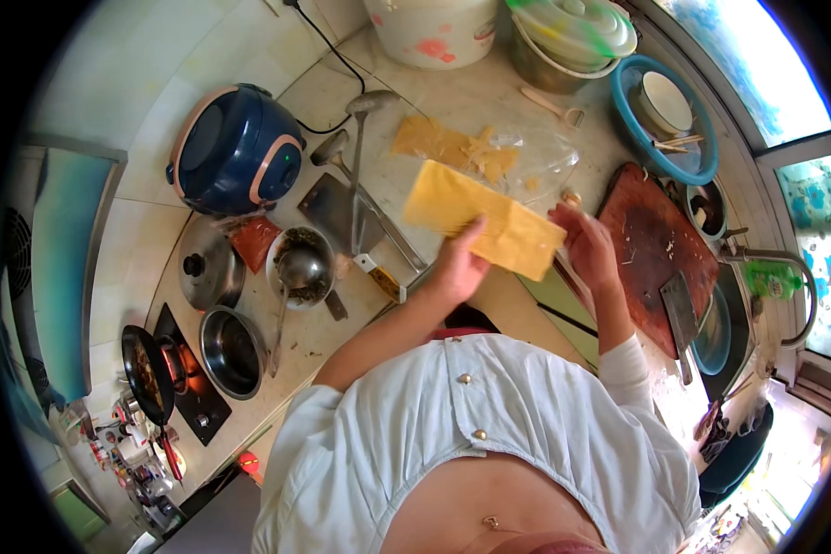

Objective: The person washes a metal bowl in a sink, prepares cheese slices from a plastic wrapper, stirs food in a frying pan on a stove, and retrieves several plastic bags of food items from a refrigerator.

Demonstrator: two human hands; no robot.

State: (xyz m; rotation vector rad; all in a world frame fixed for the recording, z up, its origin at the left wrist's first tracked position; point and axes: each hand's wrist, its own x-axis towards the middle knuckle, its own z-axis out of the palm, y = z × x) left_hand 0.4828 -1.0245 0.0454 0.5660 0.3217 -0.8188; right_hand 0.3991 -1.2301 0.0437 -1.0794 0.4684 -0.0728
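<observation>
My left hand (462, 266) holds a folded yellow sheet of food, perhaps tofu skin (481, 215), above the counter, thumb on top and fingers beneath. At the sheet's right end is my right hand (590, 242), its fingers bent close to the corner; whether they pinch it cannot be made out. Behind the sheet, another yellow sheet and cut strips (450, 144) lie on the counter beside a clear plastic bag (543, 156). A small pale brown piece (570, 199) rests just beyond my right fingertips.
To the right, a cleaver (680, 318) lies on a dark red cutting board (654, 242) near the sink faucet (800, 270). Ladles (370, 104), a bowl of dark food (305, 242) and a blue rice cooker (239, 152) are on the left. A frying pan (145, 374) sits over a glowing burner (174, 363).
</observation>
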